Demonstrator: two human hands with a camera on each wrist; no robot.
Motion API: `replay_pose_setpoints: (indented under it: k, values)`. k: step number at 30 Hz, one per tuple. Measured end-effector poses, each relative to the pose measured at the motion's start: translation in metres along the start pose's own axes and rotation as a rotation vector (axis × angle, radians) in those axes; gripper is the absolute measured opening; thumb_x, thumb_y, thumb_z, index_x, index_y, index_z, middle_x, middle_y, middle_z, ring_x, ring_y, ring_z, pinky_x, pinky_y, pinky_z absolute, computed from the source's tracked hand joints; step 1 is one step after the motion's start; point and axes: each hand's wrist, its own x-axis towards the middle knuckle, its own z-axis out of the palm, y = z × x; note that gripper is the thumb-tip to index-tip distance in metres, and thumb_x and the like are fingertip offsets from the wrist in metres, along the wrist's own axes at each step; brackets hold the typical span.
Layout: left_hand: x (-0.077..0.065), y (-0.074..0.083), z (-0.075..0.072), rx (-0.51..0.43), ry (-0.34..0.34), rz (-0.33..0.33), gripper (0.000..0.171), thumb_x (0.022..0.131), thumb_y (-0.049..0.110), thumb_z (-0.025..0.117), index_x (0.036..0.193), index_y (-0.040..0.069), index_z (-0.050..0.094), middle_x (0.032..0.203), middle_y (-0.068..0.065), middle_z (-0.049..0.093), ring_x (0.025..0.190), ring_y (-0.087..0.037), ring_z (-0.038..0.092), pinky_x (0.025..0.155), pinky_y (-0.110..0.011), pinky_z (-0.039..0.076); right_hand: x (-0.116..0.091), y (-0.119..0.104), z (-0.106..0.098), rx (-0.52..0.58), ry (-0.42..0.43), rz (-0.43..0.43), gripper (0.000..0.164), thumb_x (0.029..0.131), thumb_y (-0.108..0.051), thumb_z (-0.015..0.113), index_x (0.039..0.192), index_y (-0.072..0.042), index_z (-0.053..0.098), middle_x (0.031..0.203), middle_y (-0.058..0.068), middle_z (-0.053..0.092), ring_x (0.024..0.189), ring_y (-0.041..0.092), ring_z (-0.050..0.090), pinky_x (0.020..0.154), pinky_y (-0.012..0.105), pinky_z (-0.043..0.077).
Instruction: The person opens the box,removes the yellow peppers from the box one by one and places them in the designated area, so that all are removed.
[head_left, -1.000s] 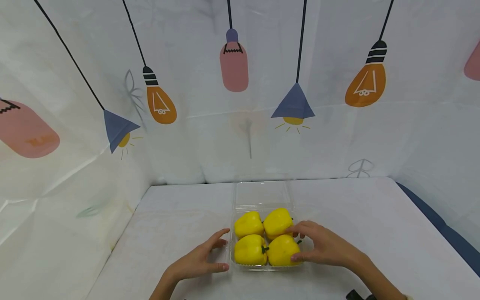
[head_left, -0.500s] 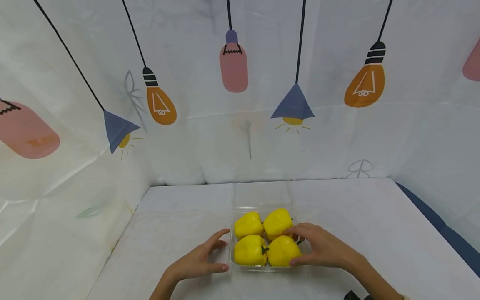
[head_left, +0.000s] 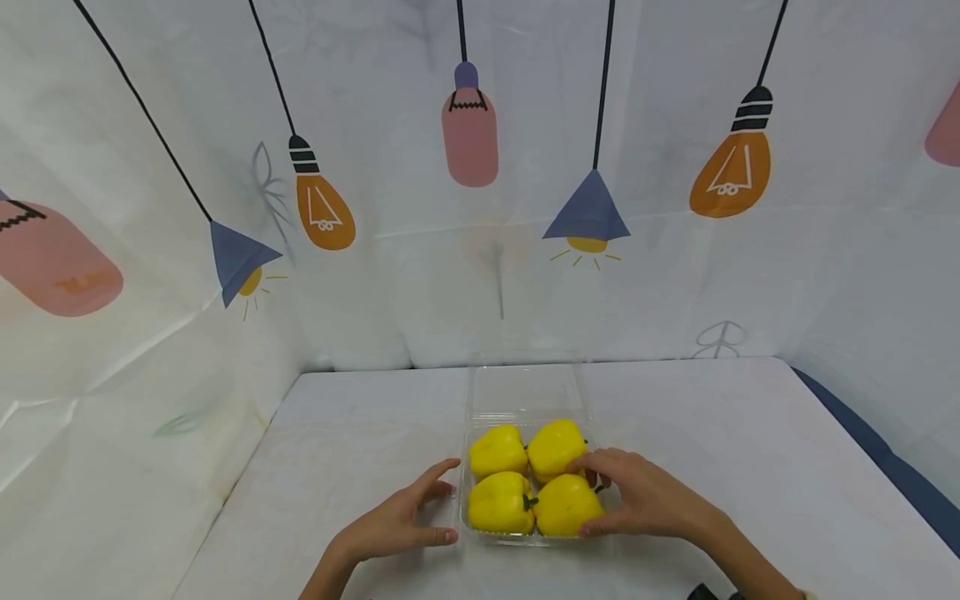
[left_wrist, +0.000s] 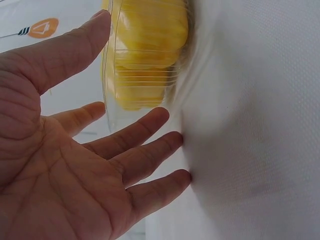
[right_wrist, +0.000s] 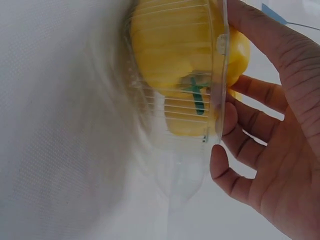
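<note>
Several yellow bell peppers with green stems lie in a clear plastic clamshell box point(head_left: 517, 540), its lid point(head_left: 525, 390) standing open at the back. My right hand point(head_left: 648, 500) reaches over the box's right rim and grips the front right bell pepper point(head_left: 564, 507), thumb at its front and index finger at its back. That pepper still sits in the box. Just left of the box, my left hand point(head_left: 401, 517) holds nothing, its fingers spread and thumb apart. In the left wrist view its fingertips point(left_wrist: 161, 116) are close beside the box's ribbed side wall point(left_wrist: 145, 75).
A white cloth covers the table point(head_left: 360, 425). Behind and to the left hangs a white curtain point(head_left: 420, 292) printed with lamps and bulbs. A dark object point(head_left: 705, 592) shows at the bottom edge, near the right forearm. Dark blue fabric point(head_left: 885, 454) lies beyond the table's right edge.
My right thumb has slid slightly toward me and left along the front right bell pepper. The left hand stays where it was, and the view has tilted up a little.
</note>
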Motion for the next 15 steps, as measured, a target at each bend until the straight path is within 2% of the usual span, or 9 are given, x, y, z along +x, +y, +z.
replay_pose_setpoints:
  k: [7,15]
  values:
    - [0.0006,0.0003,-0.0006,-0.003,-0.012,0.003,0.082,0.084,0.036,0.071,0.147,0.034,0.02,0.136,-0.012,0.049,0.128,-0.032,0.042,0.101,-0.061,0.029,0.0008,0.0023,0.0019,-0.008,0.022,-0.032,0.06,0.069,-0.055,0.077,0.118,-0.027,0.056,0.096,-0.021,0.055,0.082,0.004,0.052,0.07,0.026,0.049]
    - [0.0008,0.0005,-0.0007,0.043,-0.008,0.027,0.082,0.083,0.037,0.071,0.146,0.035,0.019,0.134,-0.008,0.051,0.127,-0.03,0.043,0.1,-0.06,0.031,0.0018,0.0033,0.0022,-0.033,0.052,-0.079,0.058,0.069,-0.053,0.078,0.116,-0.027,0.058,0.096,-0.021,0.056,0.08,0.005,0.053,0.069,0.025,0.047]
